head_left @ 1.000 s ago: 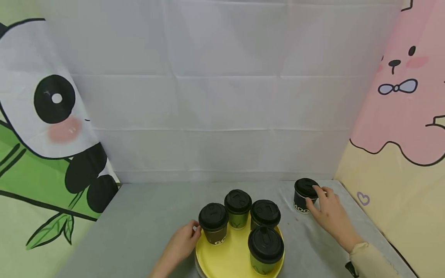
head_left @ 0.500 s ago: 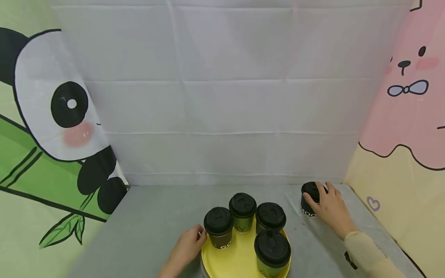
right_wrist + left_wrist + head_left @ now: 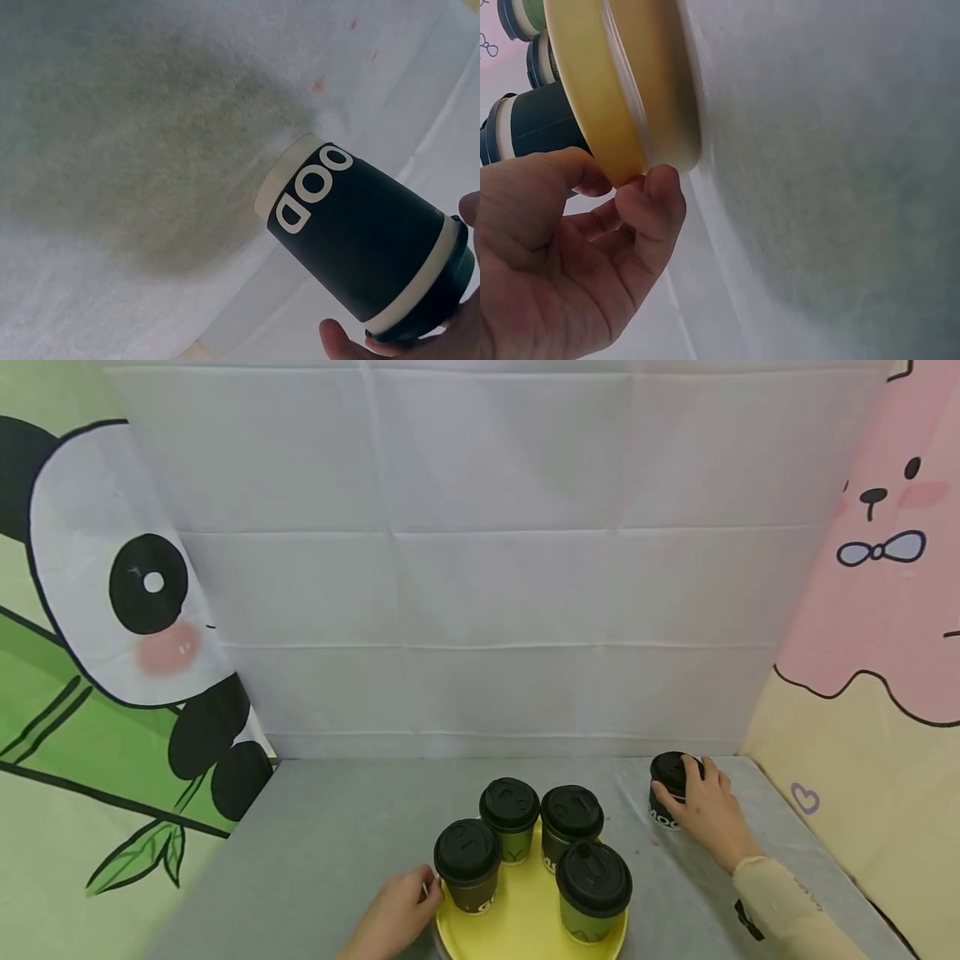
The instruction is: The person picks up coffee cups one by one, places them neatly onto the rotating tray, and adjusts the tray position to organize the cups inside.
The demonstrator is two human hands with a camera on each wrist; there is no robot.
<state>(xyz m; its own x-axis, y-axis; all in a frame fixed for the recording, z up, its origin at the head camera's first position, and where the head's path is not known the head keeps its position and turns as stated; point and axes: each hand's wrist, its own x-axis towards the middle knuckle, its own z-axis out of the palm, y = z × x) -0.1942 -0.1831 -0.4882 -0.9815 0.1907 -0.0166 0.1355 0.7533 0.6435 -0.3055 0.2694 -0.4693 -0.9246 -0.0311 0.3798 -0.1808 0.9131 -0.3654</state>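
A round yellow tray (image 3: 521,918) carries several lidded paper coffee cups, some with green sleeves and some with dark ones. At its left edge, my left hand (image 3: 397,910) pinches the rim beside a dark-sleeved cup (image 3: 471,892). The left wrist view shows thumb and fingertips on the rim of the tray (image 3: 592,82). Off to the right, my right hand (image 3: 708,818) grips another coffee cup (image 3: 663,811) by its black lid, thumb on the near side and fingers over the top. This cup (image 3: 360,232) bears white lettering and stands on the table.
A grey cloth (image 3: 337,827) covers the table. Behind it hangs a creased white sheet (image 3: 487,585). Walls with a panda print (image 3: 150,660) on the left and a pink bear print (image 3: 862,610) on the right flank the table.
The tray has turned: its left cup has come nearer, the back one shifted left, and the right-hand ones moved away from me. My right hand has closed further round the lid.
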